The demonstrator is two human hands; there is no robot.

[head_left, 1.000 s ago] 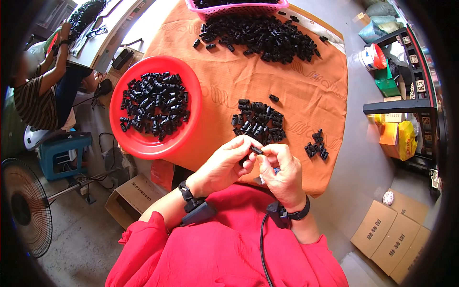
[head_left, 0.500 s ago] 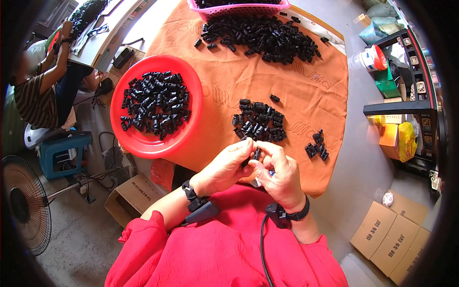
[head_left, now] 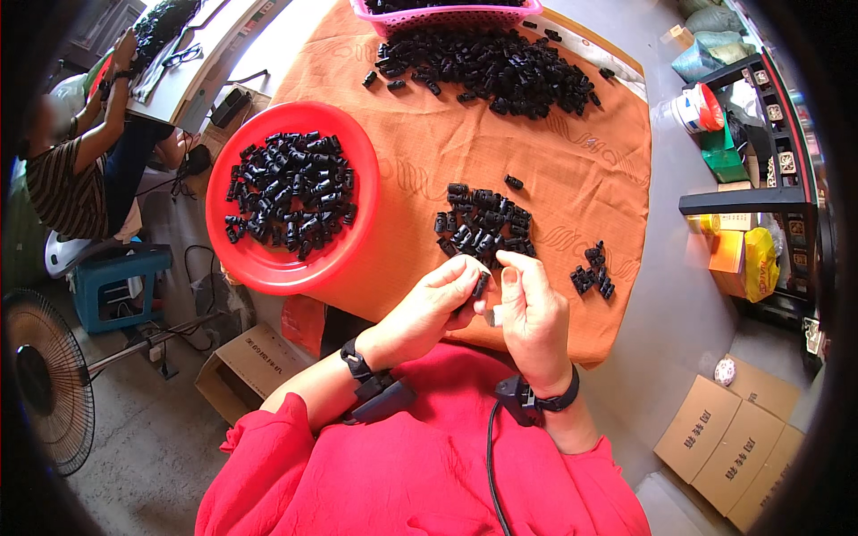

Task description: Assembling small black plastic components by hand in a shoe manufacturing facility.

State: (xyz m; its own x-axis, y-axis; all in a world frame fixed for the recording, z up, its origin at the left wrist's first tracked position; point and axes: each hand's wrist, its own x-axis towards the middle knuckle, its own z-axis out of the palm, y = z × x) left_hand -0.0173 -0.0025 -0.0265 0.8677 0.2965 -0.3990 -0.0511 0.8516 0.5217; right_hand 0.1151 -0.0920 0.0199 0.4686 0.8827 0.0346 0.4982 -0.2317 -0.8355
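My left hand (head_left: 440, 299) pinches a small black cylindrical plastic fitting (head_left: 482, 285) between thumb and fingers, close to the table's near edge. Just beside it is my right hand (head_left: 536, 313), its thumb and forefinger raised off the fitting. The curled lower fingers of that hand hold a small pale grey piece (head_left: 496, 315), mostly hidden, so its kind does not show. Beyond the hands lies a pile of similar black fittings (head_left: 487, 223), with a smaller cluster (head_left: 593, 273) to its right. A single fitting (head_left: 513, 183) rests behind the pile.
A red round basin (head_left: 357, 228) of black fittings stands at the left of the orange tablecloth (head_left: 411, 143). At the back are a large heap of fittings (head_left: 500, 71) and a pink basket (head_left: 447, 20). A fan (head_left: 45, 380), cardboard boxes (head_left: 733, 438) and a seated person (head_left: 76, 170) surround the table.
The thumb and forefinger of my right hand have come away from the fitting and moved slightly right. My left hand still holds the fitting, now more exposed.
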